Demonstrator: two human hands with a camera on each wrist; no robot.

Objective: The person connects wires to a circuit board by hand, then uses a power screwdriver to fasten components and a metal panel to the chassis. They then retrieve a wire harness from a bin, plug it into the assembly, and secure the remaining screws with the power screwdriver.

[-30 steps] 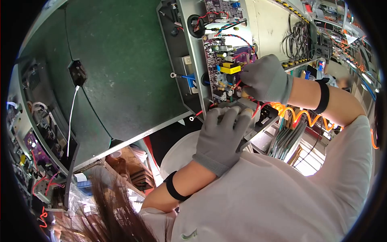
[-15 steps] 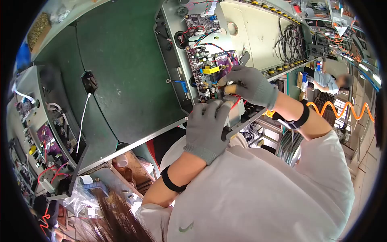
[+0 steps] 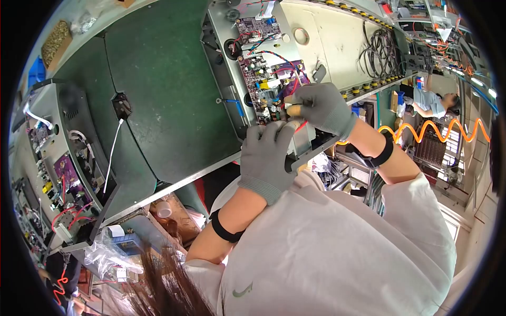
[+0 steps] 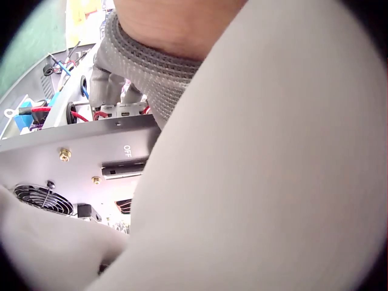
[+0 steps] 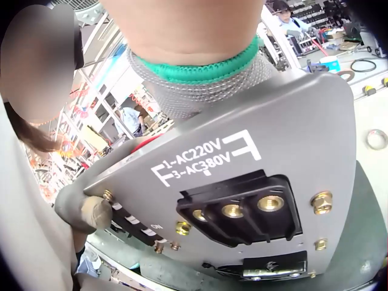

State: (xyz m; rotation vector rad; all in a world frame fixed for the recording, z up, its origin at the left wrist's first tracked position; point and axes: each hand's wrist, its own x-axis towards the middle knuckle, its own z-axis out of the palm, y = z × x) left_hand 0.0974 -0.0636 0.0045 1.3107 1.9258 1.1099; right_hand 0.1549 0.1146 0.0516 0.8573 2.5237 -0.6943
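An open metal chassis [image 3: 221,79] with circuit boards lies near the bench edge, its end panel [image 5: 139,176] facing the person. My gloved left hand [image 3: 266,158] reaches over this panel, its fingers inside by the circuit breaker [image 4: 124,110]. In the right wrist view its thumb [image 5: 97,212] presses outside, beside the row of switches. My gloved right hand [image 3: 322,108] is curled over the near end of the boards, close to the left fingertips. A red wire [image 3: 302,126] comes out from under its pinched fingers, which hide the wire's end.
A similar chassis [image 3: 58,121] stands at the far left. A white cable [image 3: 113,155] lies on the green mat [image 3: 168,95]. Beyond the chassis are black cables [image 3: 378,50] and a tape ring [image 3: 301,36]. An orange coiled hose [image 3: 427,126] hangs at right.
The head view has shifted. My right hand has turned and moved slightly toward the chassis's near end, exposing its thumb and fingertips. The left hand stays at the end panel.
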